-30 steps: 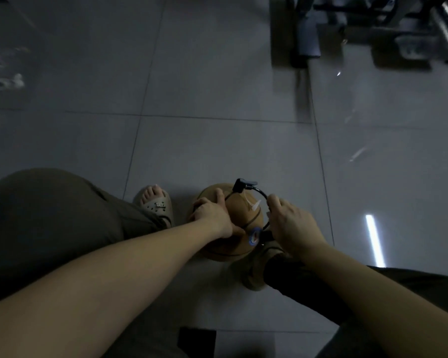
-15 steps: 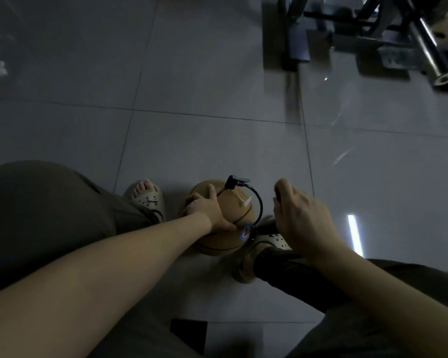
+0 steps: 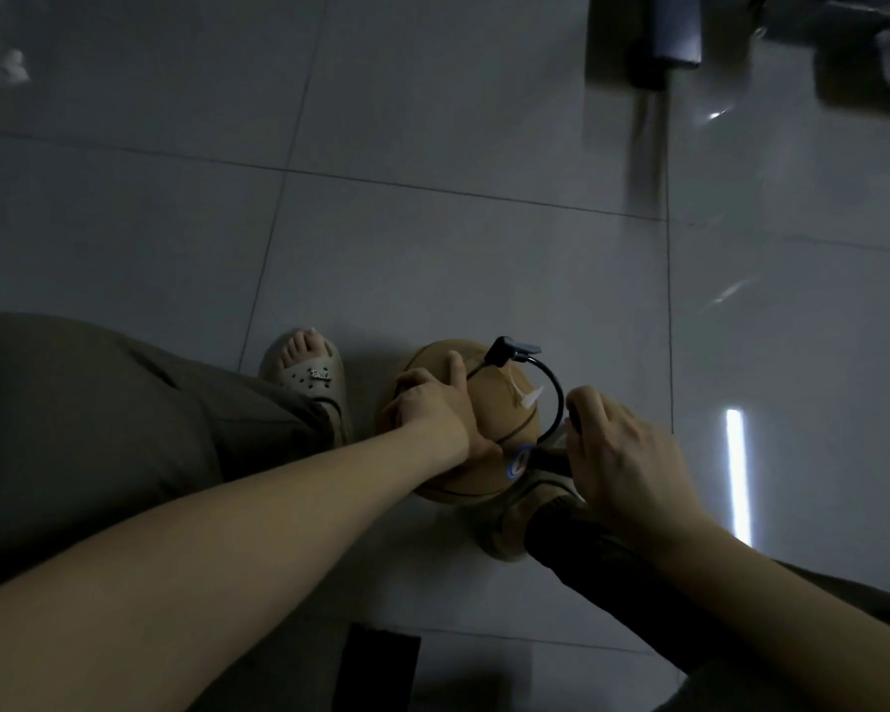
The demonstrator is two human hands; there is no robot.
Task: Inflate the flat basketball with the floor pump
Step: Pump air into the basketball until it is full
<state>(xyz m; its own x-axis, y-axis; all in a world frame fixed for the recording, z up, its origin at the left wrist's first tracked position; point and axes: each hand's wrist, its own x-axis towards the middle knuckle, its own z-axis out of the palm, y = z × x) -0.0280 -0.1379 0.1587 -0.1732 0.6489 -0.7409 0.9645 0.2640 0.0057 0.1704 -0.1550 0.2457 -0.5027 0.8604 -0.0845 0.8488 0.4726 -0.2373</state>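
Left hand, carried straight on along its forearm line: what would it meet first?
Probably the black angled hose connector atop the tan basketball that the left hand holds, just beyond the thumb; depth is unclear.

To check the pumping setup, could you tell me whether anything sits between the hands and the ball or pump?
Nothing visible does. The left hand holds the basketball, the right hand grips the pump handle, and the hose loops between them.
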